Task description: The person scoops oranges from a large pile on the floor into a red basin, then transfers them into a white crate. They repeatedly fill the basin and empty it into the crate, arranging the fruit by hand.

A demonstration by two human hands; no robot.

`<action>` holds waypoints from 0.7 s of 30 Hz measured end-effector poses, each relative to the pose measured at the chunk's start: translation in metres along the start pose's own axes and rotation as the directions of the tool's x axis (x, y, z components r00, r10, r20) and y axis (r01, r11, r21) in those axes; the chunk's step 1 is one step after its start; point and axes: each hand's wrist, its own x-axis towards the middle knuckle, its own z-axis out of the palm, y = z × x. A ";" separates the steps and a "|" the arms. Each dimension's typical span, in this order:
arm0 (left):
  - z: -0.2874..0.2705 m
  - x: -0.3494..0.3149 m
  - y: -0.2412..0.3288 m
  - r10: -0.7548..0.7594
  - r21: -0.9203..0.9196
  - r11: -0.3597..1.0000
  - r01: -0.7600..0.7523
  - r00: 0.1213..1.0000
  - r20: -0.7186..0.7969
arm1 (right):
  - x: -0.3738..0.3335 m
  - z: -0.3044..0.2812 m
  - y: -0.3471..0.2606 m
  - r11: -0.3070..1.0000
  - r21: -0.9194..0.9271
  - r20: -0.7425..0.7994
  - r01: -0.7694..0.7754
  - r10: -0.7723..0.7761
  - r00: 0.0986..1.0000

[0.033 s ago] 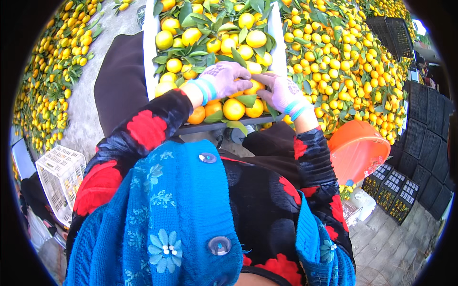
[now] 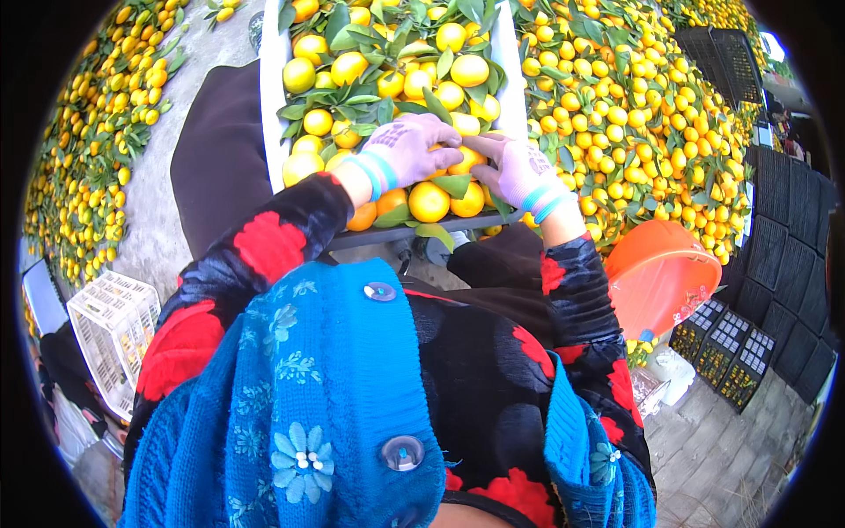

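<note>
A white-sided crate (image 2: pixel 512 70) full of mandarins and green leaves stands in front of me. Both of my hands wear pale purple knit gloves with blue-striped cuffs. My left hand (image 2: pixel 407 148) reaches over the fruit, its fingers curled against the left side of a mandarin (image 2: pixel 466 162) near the crate's front. From the right, my right hand (image 2: pixel 518 169) closes its thumb and fingers on that same mandarin. The fingertips of the two hands almost meet above it. Just below lie a larger orange mandarin (image 2: pixel 429 202) and a loose leaf (image 2: pixel 454 186).
A big heap of mandarins (image 2: pixel 616 132) spreads to the right, another (image 2: pixel 97 132) to the far left. An orange plastic tub (image 2: pixel 660 275) tilts at my right, near black crates (image 2: pixel 779 255). A white slatted basket (image 2: pixel 113 330) stands at the left.
</note>
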 end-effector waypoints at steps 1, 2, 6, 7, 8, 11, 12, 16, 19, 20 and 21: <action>0.003 -0.002 0.000 -0.003 -0.020 1.000 0.002 0.998 -0.057 | 0.000 0.002 0.001 1.000 -0.001 0.001 0.003 -0.003 1.000; 0.005 -0.004 0.001 0.026 0.036 0.999 -0.020 0.988 -0.154 | 0.000 0.004 0.000 1.000 -0.019 -0.020 -0.007 0.006 1.000; 0.003 0.002 -0.005 -0.017 -0.028 1.000 0.014 0.993 -0.118 | -0.003 -0.002 -0.013 0.994 -0.103 -0.007 -0.024 0.024 1.000; 0.001 0.005 -0.006 0.018 0.016 1.000 -0.017 0.997 -0.078 | -0.006 -0.007 -0.014 0.998 -0.045 -0.081 0.046 -0.049 0.995; 0.000 0.008 -0.007 0.044 0.071 0.997 -0.041 0.998 -0.040 | -0.007 -0.011 -0.012 0.997 -0.010 -0.094 0.071 -0.072 0.993; -0.001 0.012 -0.006 0.011 0.025 1.000 -0.010 1.000 -0.020 | -0.031 -0.038 0.033 0.839 0.542 -0.213 -0.056 0.201 0.956; -0.001 0.012 -0.005 -0.010 0.006 1.000 0.011 1.000 -0.011 | -0.027 -0.042 0.062 0.813 0.578 -0.381 -0.070 0.345 0.858; -0.002 0.010 -0.004 0.008 -0.056 0.998 -0.008 1.000 -0.002 | -0.022 -0.026 0.192 0.557 0.735 -0.371 -0.386 0.808 0.458; -0.004 0.011 -0.003 0.015 -0.023 1.000 -0.015 1.000 0.025 | -0.023 0.032 0.246 0.642 0.498 -0.270 -0.583 0.754 0.599; -0.004 0.011 -0.003 -0.003 -0.025 1.000 0.004 0.999 0.043 | -0.026 0.049 0.254 0.615 0.375 -0.182 -0.693 0.782 0.596; -0.005 0.012 -0.002 -0.010 -0.019 1.000 0.011 0.999 0.042 | -0.023 0.064 0.262 0.585 0.345 -0.092 -0.734 0.799 0.594</action>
